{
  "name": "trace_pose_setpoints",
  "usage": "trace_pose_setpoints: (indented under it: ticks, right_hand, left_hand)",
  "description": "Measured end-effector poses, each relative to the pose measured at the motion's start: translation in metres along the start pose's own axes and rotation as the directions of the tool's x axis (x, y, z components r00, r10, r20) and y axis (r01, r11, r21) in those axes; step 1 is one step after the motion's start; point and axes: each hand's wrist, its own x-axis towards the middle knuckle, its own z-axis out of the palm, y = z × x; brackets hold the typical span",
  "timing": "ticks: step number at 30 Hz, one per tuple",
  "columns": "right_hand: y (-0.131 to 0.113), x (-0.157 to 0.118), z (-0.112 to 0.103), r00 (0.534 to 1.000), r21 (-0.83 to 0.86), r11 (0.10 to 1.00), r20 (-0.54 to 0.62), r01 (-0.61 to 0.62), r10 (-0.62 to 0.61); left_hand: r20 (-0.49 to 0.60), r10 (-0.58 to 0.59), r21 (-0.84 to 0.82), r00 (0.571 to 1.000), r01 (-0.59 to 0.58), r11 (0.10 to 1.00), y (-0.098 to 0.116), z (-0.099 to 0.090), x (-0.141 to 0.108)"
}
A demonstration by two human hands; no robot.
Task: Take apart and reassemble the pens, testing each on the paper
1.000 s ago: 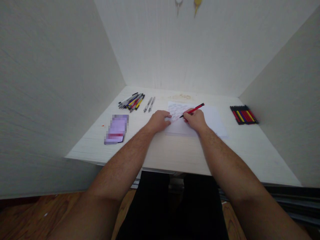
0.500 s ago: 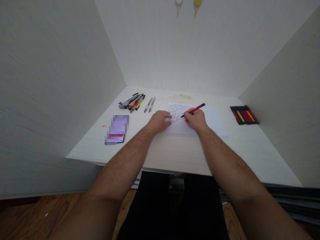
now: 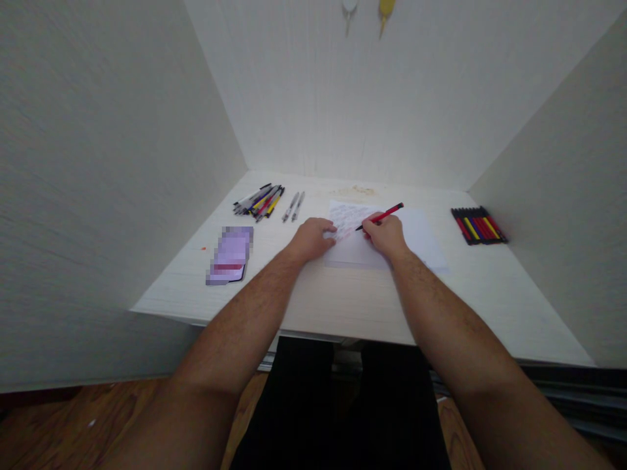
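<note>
White paper [image 3: 353,256] lies on the desk in front of me, its left page covered in rows of handwriting, with a reddish line lowest. My right hand [image 3: 388,235] rests on it, fingers closed round a red pen [image 3: 390,211] with a black tip and black end. The pen leans to the right, its tip at or just above the reddish writing. My left hand [image 3: 313,238] lies at the paper's left edge, thumb and fingers apart, holding nothing and touching the sheet.
A pile of mixed pens [image 3: 259,201] lies at the back left, beside two clear pens [image 3: 294,206]. Nearer me is a phone [image 3: 230,254] with a blurred screen. A row of coloured pens [image 3: 479,226] lies by the right wall. Walls enclose the white desk [image 3: 343,300].
The red pen and my right hand have shifted very slightly to the right along the reddish line. My left hand stays in place on the paper.
</note>
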Motion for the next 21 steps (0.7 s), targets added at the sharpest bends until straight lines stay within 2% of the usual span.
trace_pose_setpoints:
  ticks: [10, 14, 18, 21]
  right_hand:
    - [0.001, 0.0013, 0.0013, 0.997, -0.032, 0.999, -0.07, -0.041, 0.039]
    - [-0.0027, -0.0004, -0.0003, 0.999, 0.002, 0.999, -0.024, -0.036, 0.036]
    - [-0.0036, -0.0016, -0.0012, 0.999, -0.014, 1.0, -0.026, -0.026, 0.025]
    - [-0.0021, -0.0028, -0.0003, 1.0, 0.042, 0.999, 0.003, 0.007, -0.007]
  left_hand:
    - [0.008, -0.013, -0.006, 1.0, 0.013, 1.0, 0.0014, -0.0013, -0.0005]
    - [0.007, -0.016, -0.003, 1.0, 0.016, 1.0, 0.0015, -0.0012, -0.0009]
    - [0.003, -0.006, -0.006, 1.0, 0.006, 1.0, 0.0022, -0.002, -0.0012]
    - [0.01, -0.014, 0.001, 1.0, 0.014, 1.0, 0.0032, -0.0029, -0.0012]
